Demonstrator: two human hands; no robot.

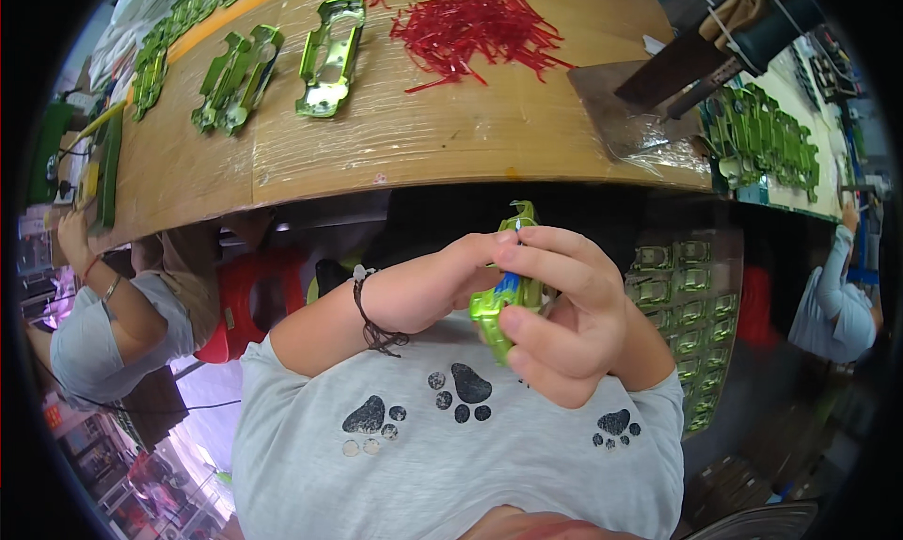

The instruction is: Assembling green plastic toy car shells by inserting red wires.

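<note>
Just in front of my chest, off the table's near edge, I hold a shiny green toy car body shell (pixel 489 316) with a blue patch on its side. The shell stands on end. My right hand (pixel 576 300) wraps its fingers and thumb round the right side. From the left, my left hand (pixel 442 275) closes on the shell, its fingertips meeting my right fingers near the upper end. Part of the shell is hidden behind my fingers. On the table (pixel 414 145) ahead, a similar green shell (pixel 329 58) lies with its hollow side up.
More green shells (pixel 235 77) lie at the table's left. Thin red plastic strips (pixel 475 27) are heaped at the back. A metal plate with dark posts (pixel 611 107) stands right. Trayed shells (pixel 691 305) sit low right. People work on both sides; a red stool (pixel 240 300) is left.
</note>
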